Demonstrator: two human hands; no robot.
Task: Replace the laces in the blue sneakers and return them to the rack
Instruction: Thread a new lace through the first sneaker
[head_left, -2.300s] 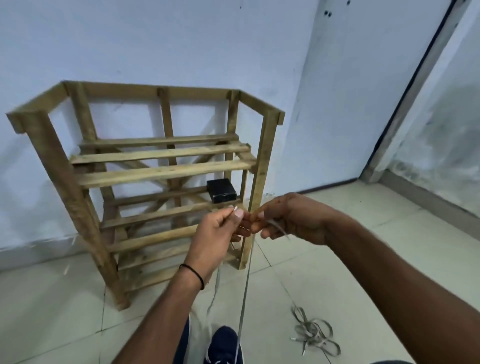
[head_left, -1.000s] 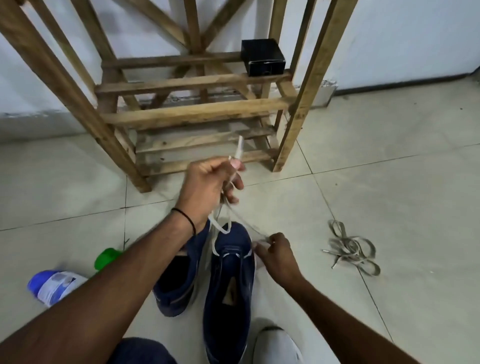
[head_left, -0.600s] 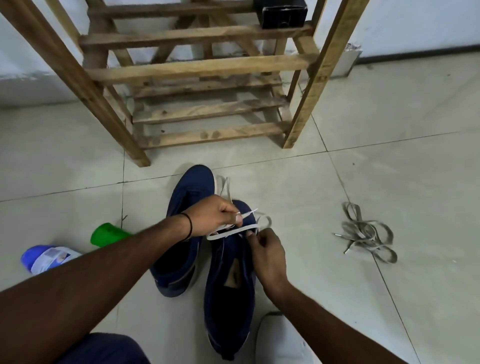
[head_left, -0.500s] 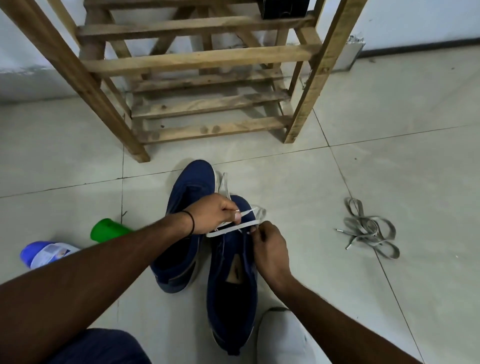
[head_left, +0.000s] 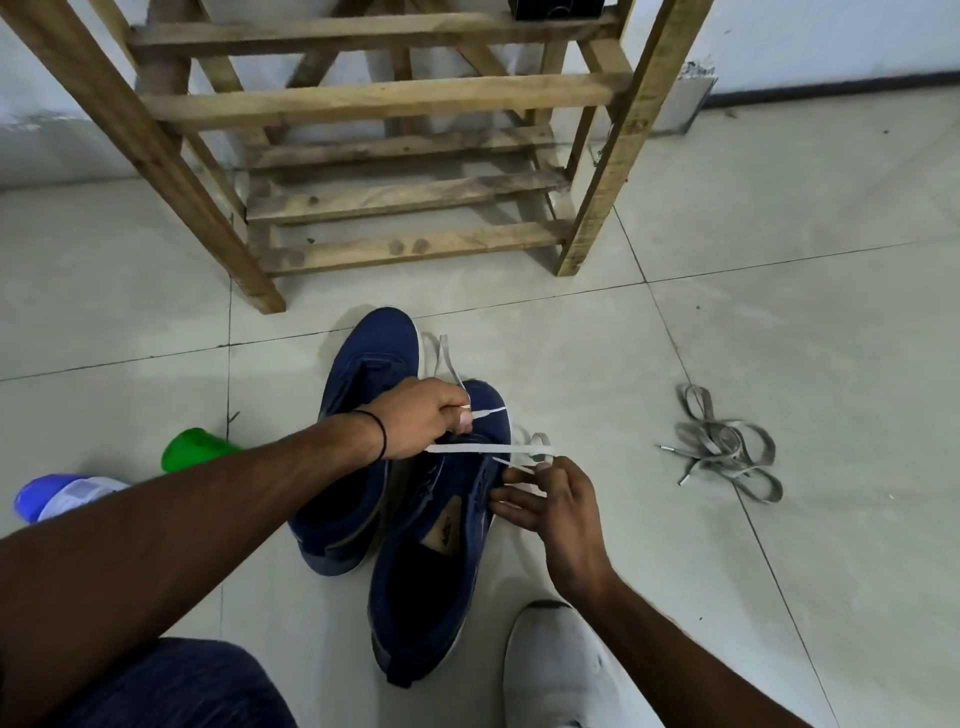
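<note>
Two blue sneakers (head_left: 358, 441) sit side by side on the tiled floor (head_left: 779, 312), just in front of the wooden rack (head_left: 395, 98), toes pointing at it. Neither one is on the rack.

The nearer sneaker (head_left: 441, 587) has a white lace (head_left: 483, 448) stretched flat across its front, and both hands are on that lace. The left hand (head_left: 421, 415) has a tight grip, fingers curled in with the lace pinched at the fingertips and a short end poking out to the right. One more loop of lace sticks up past the knuckles. It also has a thin black band (head_left: 382, 434) on the wrist. The right hand (head_left: 556, 499) has a much looser grip: thumb and forefinger nip the lace by the shoe's edge, and the other fingers are spread and half straight.

As for writing, there's a dark logo on the tan insole patch (head_left: 441, 530), but I can't read it. Same goes for the label on the blue-capped bottle (head_left: 57, 496) lying at the left next to a green thing (head_left: 192, 449).

Over on the right, well apart from the shoes, is a tangle of grey laces (head_left: 727, 452). A white shoe (head_left: 561, 670) shows at the bottom, and a black box (head_left: 556, 8) sits up on the rack, cut off by the frame.
</note>
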